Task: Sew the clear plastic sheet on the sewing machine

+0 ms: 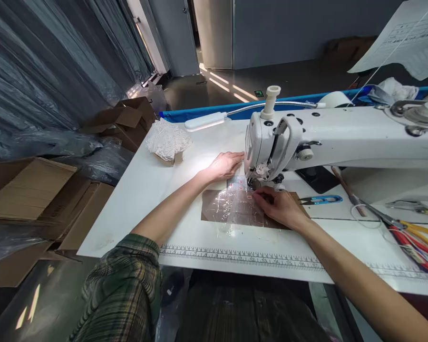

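White sewing machine (306, 137); white counter (146, 190); clear glossy film (235, 204) with pink marks; blue-handled snips (321, 200); green plaid sleeve (124, 285); white lace (167, 138).

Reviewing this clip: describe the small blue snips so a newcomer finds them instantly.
Start at the white sewing machine spanning the table. Below its arm, just right of the person's right hand, the blue snips lie flat on the table. They are the only blue-handled tool; the tools further right have red and yellow handles.
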Available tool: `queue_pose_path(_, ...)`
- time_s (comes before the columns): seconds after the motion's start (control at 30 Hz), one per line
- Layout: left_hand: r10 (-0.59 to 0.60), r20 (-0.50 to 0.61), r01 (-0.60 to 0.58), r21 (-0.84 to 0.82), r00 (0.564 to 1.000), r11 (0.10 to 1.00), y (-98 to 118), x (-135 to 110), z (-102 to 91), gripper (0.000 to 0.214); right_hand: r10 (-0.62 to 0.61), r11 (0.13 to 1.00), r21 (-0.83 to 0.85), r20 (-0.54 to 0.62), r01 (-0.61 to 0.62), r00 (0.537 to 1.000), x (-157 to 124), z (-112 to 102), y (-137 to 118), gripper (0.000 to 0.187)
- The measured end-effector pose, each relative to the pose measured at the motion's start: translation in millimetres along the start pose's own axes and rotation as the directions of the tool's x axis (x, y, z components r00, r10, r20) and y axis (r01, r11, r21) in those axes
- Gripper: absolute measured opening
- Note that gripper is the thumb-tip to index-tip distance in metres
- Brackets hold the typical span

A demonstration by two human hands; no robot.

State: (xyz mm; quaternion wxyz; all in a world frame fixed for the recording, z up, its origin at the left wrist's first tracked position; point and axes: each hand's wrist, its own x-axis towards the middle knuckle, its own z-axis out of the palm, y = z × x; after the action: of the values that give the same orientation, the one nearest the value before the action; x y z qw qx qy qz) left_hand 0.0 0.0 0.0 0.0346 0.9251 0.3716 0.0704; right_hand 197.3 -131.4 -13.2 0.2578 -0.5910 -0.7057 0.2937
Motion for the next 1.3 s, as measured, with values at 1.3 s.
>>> queue_pose_path(1.3, 0.325, -0.31, -0.342, 0.0, 0.893, 0.94, 46, -82, 28.4, 0.02, -0.219, 0.94, -0.099, 0.555, 0.326, 0.802, -54, -60, -1, 0.027)
